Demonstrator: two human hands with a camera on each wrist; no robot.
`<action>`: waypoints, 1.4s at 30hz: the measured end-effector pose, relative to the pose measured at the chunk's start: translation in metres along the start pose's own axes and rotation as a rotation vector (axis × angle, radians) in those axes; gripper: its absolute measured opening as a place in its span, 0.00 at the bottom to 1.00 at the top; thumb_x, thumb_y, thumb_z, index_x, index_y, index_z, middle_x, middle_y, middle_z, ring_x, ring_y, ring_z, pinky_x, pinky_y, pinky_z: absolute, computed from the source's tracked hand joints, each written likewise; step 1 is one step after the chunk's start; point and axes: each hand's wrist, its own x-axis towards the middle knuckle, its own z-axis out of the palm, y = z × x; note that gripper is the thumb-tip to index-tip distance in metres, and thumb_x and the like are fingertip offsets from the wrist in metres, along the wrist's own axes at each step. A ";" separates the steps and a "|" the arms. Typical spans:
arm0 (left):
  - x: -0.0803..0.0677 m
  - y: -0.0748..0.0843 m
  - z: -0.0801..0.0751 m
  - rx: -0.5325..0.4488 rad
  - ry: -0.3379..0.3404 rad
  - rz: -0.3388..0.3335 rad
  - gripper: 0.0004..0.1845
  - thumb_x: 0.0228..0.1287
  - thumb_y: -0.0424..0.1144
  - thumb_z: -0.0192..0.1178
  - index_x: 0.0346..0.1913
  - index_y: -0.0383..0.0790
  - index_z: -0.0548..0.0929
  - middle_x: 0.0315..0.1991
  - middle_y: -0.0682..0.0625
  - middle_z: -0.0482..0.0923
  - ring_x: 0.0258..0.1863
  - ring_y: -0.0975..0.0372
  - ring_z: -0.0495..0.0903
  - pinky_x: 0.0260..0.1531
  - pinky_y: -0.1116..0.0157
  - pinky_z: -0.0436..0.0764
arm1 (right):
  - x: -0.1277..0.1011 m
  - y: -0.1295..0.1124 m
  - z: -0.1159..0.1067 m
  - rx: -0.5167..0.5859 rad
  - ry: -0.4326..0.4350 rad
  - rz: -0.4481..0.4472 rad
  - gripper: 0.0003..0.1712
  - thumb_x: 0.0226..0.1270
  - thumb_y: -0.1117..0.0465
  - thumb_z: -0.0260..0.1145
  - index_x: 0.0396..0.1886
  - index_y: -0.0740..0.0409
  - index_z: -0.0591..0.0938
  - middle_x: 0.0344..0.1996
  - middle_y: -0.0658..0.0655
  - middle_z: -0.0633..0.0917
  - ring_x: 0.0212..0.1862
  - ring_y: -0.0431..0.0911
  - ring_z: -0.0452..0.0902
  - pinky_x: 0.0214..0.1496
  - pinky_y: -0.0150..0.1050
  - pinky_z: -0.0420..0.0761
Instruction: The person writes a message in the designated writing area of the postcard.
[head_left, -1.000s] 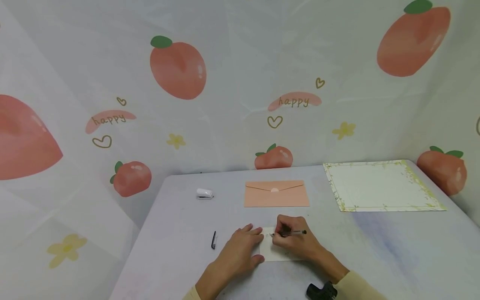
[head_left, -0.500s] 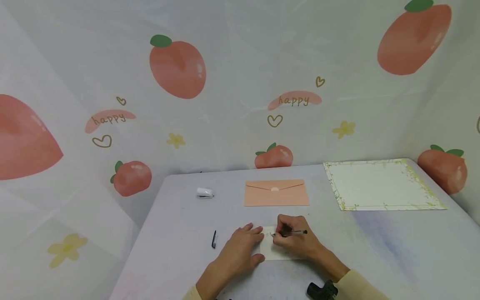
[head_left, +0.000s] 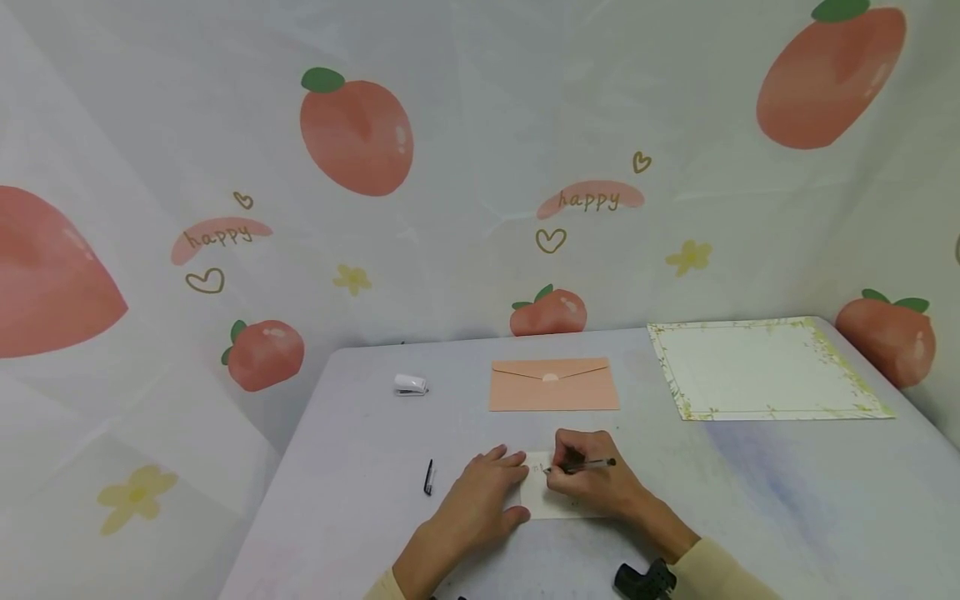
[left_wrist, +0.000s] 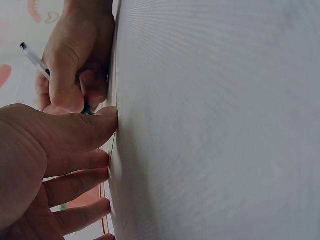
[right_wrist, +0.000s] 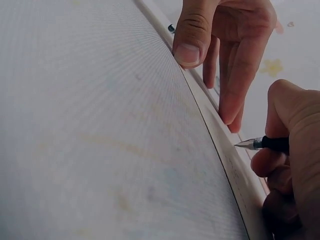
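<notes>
White cloth [head_left: 465,275] printed with peaches, yellow flowers, hearts and the word "happy" hangs behind and beside a pale lilac-white bench [head_left: 337,467]. Its top carries a blurred violet streak [head_left: 772,479] to the right of the small cream paper card [head_left: 551,505], the landmark here. Left of the card and farther back sits a small white stapler-like object [head_left: 410,384]; nearer, just left, lies a slim black-and-clear pen cap [head_left: 428,478]. At the card's left edge rests the left hand [head_left: 483,498], thumb and fingers spread. Directly behind the card lies a flat peach-coloured paper envelope [head_left: 555,397]. Over its right part, the right hand [head_left: 597,485] pinches a clear-barrelled black pen [head_left: 600,463], tip at the marked surface. Farther right and back lies a large white sheet with a yellow-green floral border [head_left: 768,371].
</notes>
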 end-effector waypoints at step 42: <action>0.001 -0.010 0.015 -0.002 0.025 0.009 0.28 0.63 0.46 0.81 0.64 0.40 0.89 0.70 0.46 0.85 0.72 0.45 0.81 0.65 0.37 0.84 | -0.002 -0.001 -0.008 -0.023 0.023 0.023 0.18 0.52 0.74 0.72 0.25 0.45 0.79 0.21 0.36 0.79 0.25 0.30 0.70 0.26 0.27 0.68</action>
